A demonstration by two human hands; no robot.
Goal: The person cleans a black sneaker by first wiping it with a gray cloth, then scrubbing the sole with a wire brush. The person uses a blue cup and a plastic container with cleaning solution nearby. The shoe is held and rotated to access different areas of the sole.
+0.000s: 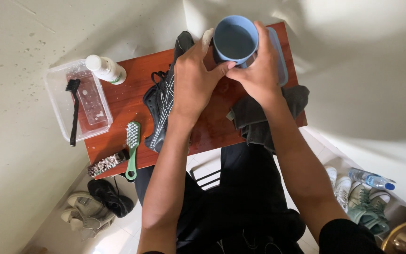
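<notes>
A light blue mug (234, 40) is held up above the far edge of a small red-brown table (132, 106). My left hand (194, 77) and my right hand (258, 70) both grip it from the near side, thumbs meeting under its rim. A black sneaker (161, 110) with white stripes lies on the table just left of my left wrist. A dark grey cloth (254, 117) hangs over the table's near right edge under my right forearm.
A clear plastic tub (57, 106) with a black brush (74, 110) across it sits at the left end, a white bottle (105, 69) beside it. A green brush (132, 148) and a bristle brush (105, 163) lie near the front. Shoes (95, 207) and a water bottle (371, 179) are on the floor.
</notes>
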